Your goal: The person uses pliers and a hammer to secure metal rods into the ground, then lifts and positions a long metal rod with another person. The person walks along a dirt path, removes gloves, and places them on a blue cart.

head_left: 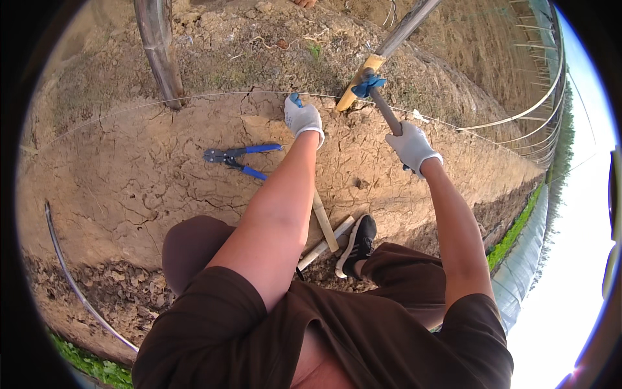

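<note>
White-gloved right hand (413, 146) wrapped tight round hammer handle (387, 111), hammer head (368, 83) w/ blue wrap sitting against top of wooden stake (358, 81) stuck in cracked dry soil (149, 188). Left hand (302, 119), also gloved, fingers curled on thin wire (214, 94) just left of stake; grip on it unclear. Blue-handled cutters (236, 157) lying on soil near left forearm. Two wooden slats (326, 230) by black shoe (357, 242). Metal pole (159, 48) upright at back left.
</note>
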Demonstrator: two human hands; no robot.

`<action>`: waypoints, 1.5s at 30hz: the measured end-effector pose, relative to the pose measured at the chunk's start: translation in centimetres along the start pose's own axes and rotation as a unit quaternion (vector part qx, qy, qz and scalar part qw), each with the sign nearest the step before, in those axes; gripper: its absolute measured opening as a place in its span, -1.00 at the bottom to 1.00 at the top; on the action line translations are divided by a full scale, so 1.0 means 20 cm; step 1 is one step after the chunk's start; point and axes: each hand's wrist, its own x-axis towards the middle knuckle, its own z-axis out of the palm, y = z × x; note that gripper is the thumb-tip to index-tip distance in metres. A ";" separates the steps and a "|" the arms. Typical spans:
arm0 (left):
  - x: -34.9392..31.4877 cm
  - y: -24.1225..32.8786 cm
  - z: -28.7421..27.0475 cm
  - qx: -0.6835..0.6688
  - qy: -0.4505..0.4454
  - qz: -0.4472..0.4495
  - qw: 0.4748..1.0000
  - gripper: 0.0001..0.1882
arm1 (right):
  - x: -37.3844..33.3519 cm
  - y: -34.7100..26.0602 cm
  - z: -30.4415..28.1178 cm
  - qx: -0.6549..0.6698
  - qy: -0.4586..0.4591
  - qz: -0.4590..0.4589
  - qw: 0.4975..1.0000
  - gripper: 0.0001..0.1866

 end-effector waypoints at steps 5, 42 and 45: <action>0.00 -0.15 0.00 -0.076 0.058 0.010 0.995 -0.83 | -0.25 -0.51 0.16 -0.137 -0.053 -0.151 0.977 -0.63; -0.01 0.26 0.46 0.046 -0.312 0.158 0.936 -0.49 | -0.47 -0.19 -0.40 0.414 0.238 -0.094 0.873 -0.68; -0.04 0.29 0.40 0.067 -0.284 0.183 0.939 -0.51 | -0.45 -0.32 -0.53 0.494 0.326 -0.169 0.788 -0.66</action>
